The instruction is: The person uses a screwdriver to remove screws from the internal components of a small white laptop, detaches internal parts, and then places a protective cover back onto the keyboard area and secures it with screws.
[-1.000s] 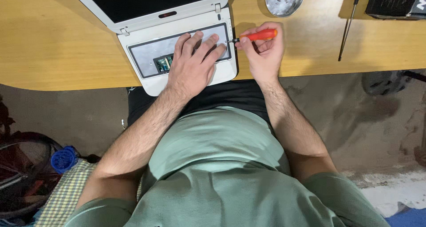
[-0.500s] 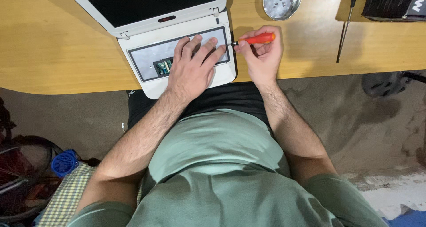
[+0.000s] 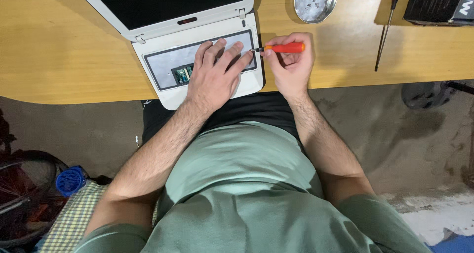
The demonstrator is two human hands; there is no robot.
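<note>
Hands work at the desk's (image 3: 59, 70) near edge: the left hand (image 3: 213, 77) lies flat, fingers spread, on the white laptop's (image 3: 163, 50) bared keyboard bay; the right hand (image 3: 291, 65) pinches an orange screwdriver (image 3: 284, 48), tip seemingly touching the laptop's right edge. Farther back sit a round metal dish (image 3: 316, 3) and a second screwdriver (image 3: 387, 21).
</note>
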